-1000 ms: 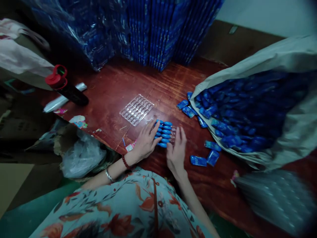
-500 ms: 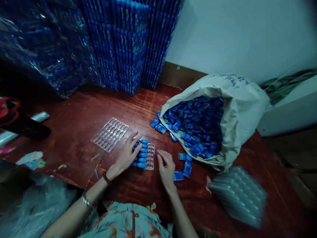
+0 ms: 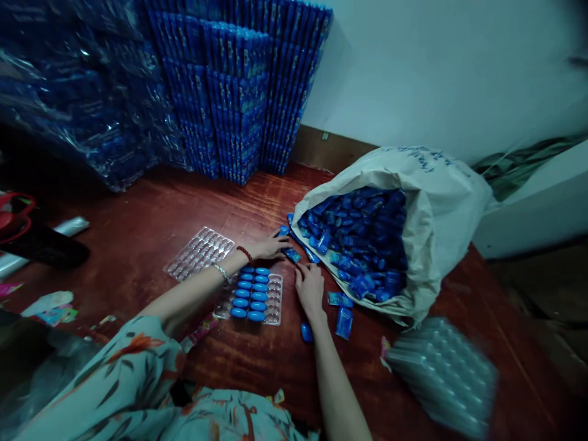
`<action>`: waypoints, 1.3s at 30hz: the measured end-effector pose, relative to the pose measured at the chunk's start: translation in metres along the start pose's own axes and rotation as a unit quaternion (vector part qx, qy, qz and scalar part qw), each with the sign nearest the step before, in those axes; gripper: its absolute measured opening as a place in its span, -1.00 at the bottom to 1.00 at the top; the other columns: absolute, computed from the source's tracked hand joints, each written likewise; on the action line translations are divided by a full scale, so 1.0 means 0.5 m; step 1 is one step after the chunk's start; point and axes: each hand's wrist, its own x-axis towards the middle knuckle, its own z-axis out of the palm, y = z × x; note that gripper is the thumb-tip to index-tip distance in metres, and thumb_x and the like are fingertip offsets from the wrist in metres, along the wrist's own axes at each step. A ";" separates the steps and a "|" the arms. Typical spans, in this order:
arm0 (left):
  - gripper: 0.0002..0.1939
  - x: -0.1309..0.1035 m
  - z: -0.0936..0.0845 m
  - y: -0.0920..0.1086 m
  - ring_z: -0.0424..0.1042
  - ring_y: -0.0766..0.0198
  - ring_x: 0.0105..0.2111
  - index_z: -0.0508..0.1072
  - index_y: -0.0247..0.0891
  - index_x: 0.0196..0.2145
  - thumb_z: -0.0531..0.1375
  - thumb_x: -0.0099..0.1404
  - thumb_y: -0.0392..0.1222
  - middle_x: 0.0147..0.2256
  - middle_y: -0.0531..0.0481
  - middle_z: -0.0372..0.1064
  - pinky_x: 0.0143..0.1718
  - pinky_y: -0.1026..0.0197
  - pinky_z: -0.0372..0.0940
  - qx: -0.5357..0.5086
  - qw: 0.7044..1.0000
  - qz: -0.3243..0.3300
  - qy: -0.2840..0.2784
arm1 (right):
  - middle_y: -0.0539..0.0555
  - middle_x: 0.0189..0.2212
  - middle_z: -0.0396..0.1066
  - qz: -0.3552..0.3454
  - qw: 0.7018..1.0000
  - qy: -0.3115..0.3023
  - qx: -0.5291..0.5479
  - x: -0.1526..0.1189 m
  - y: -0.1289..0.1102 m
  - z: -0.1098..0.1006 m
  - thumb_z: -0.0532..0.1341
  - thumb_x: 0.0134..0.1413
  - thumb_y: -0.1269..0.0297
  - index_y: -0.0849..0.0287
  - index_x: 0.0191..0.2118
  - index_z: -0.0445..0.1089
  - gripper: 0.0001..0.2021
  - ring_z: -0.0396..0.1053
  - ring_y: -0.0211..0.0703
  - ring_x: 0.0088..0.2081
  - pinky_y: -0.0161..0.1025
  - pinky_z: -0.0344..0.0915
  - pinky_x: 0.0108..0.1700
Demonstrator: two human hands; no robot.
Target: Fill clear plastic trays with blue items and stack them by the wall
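Note:
My left hand reaches across past the tray, fingers stretched out at the small blue packets in front of the sack mouth. Close by, my right hand has its fingers loosely bent and apart, tips near the same packet; I see nothing held in it. A clear plastic tray lies below my left forearm. Two columns of blue oval pieces fill its middle, while cavities on both sides are bare. Beside my right wrist lies a blue piece, with a blue packet to its right.
A white sack full of blue packets lies open on the red-brown table. Another clear tray is at left, and stacked trays stand at right. Blue packs tower behind. A black cup stands far left.
My left hand has left the tray and gone right and forward to the packets, uncovering the blue pieces. My right hand has moved slightly forward. A loose piece now shows beside my right wrist.

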 end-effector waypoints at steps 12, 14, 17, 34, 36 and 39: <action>-0.76 -0.122 -0.038 -0.028 0.19 0.06 0.08 0.46 -0.19 -0.14 0.21 0.20 -0.18 0.03 -0.15 0.30 0.12 -0.01 -0.01 0.048 0.996 -0.070 0.037 | 0.36 -0.15 0.27 0.040 0.992 -0.008 -0.121 0.080 0.011 -0.035 0.06 0.12 0.31 0.36 -0.04 0.33 -0.67 0.27 0.11 -0.14 -0.07 0.17 -0.18; -0.79 -0.124 -0.048 -0.018 0.24 0.09 0.02 0.46 -0.23 -0.15 0.15 0.24 -0.21 -0.04 -0.16 0.35 0.09 0.02 0.01 0.058 0.994 -0.081 0.046 | 0.35 -0.17 0.28 0.024 0.991 -0.026 -0.129 0.077 0.002 -0.041 0.07 0.11 0.34 0.35 -0.10 0.35 -0.72 0.28 0.08 -0.16 -0.10 0.17 -0.18; -0.75 -0.159 -0.068 0.000 0.32 0.12 -0.08 0.42 -0.25 -0.11 0.07 0.28 -0.25 -0.12 -0.15 0.39 0.02 0.07 0.10 0.031 0.991 -0.113 0.067 | 0.26 -0.19 0.30 -0.004 0.995 -0.049 -0.088 0.033 0.005 -0.047 0.05 0.12 0.32 0.27 -0.09 0.36 -0.73 0.30 -0.01 -0.21 -0.14 0.19 -0.19; -0.68 -0.438 -0.048 0.110 0.38 0.23 -0.33 0.41 -0.27 -0.30 0.16 0.15 0.06 -0.35 0.00 0.42 -0.27 0.24 0.26 -0.242 0.824 -0.377 0.348 | -0.05 -0.50 0.39 0.176 0.830 -0.100 0.519 -0.069 -0.008 -0.036 0.21 -0.10 -0.07 0.16 -0.12 0.23 -0.51 0.40 -0.23 -0.56 -0.29 0.35 -0.55; -0.67 -0.435 -0.044 0.109 0.38 0.24 -0.35 0.40 -0.28 -0.27 0.15 0.16 0.05 -0.36 0.00 0.41 -0.31 0.25 0.27 -0.263 0.811 -0.383 0.355 | -0.08 -0.56 0.36 0.197 0.834 -0.091 0.507 -0.073 -0.013 -0.039 0.23 -0.11 -0.04 0.18 -0.07 0.25 -0.49 0.35 -0.28 -0.61 -0.37 0.26 -0.63; -0.65 -0.425 -0.040 0.110 0.37 0.28 -0.47 0.37 -0.29 -0.22 0.15 0.16 0.04 -0.45 0.03 0.39 -0.44 0.27 0.27 -0.315 0.797 -0.393 0.334 | -0.13 -0.64 0.29 0.242 0.826 -0.078 0.503 -0.077 -0.010 -0.042 0.28 -0.20 -0.04 0.21 -0.11 0.28 -0.45 0.28 -0.31 -0.68 -0.40 0.19 -0.68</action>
